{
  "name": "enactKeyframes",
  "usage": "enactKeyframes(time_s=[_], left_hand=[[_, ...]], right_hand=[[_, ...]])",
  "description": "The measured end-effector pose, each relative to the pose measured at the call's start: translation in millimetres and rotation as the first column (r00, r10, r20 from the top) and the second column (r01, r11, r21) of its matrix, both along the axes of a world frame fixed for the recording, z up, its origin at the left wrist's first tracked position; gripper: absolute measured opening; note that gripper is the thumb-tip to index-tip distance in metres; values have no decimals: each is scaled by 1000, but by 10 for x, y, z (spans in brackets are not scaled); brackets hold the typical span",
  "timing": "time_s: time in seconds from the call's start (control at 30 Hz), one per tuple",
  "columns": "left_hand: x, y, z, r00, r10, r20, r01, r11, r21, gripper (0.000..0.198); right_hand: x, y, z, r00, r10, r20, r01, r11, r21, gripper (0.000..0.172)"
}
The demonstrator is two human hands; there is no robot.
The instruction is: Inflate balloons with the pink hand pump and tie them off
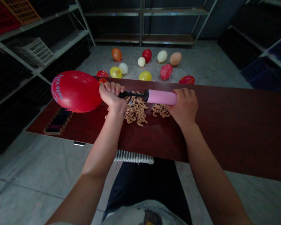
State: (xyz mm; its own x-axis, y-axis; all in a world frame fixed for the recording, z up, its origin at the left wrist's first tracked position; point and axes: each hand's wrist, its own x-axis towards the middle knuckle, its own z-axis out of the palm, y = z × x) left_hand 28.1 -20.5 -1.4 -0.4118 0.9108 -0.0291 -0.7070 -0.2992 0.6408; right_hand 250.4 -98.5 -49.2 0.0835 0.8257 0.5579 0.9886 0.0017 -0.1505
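A balloon pump [162, 97] with a pink barrel and a black rod lies level across the view above the table. My right hand [184, 107] is closed around the right end of its barrel. My left hand [112, 95] grips the black end at the left, where the neck of an inflated red balloon [77, 91] meets it. Pale blue lettering shows on the balloon's left side. Beneath the pump, a heap of beige, curly worm-shaped pieces [137, 112] lies on the table, with a smaller heap [160, 110] near my right hand. My fingers hide the balloon's neck.
The dark red-brown table [224, 125] spans the view. A blurred dark object [58, 121] lies at its left. Beyond its far edge, several balloons rest on the floor, among them an orange balloon [116, 54]. Shelves [121, 38] stand behind, and a white crate [38, 51] sits at left.
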Motion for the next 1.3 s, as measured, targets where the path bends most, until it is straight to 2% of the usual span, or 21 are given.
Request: enactKeyframes(time_s=[0.13,0.43,0.67,0.87,1.07,1.17,1.3], left_hand=[[46,-9,-9,999,0,-35,-1,999,-36,54],[53,-7,-12,1000,-16,13,17,999,-42,49],[66,-2,-38,999,-31,26,31,1000,2,47],[71,-23,-3,997,-45,56,46,999,-20,46],[86,-43,14,998,-36,49,38,998,-40,48],[107,-64,-3,997,-54,63,54,998,-5,48],[135,-87,-22,990,-85,109,81,996,45,48]], right_hand=[[-83,-1,-19,999,48,-23,-49,998,-38,32],[-113,-1,-7,1000,26,2,-26,998,-63,36],[-84,14,-42,1000,21,20,-21,1000,-8,36],[-88,11,-44,1000,22,21,-22,999,-24,37],[-79,1,-11,1000,11,-3,-11,1000,21,35],[-105,-10,2,1000,-12,-26,13,1000,24,35],[-182,-38,1,999,33,13,-33,999,-20,35]])
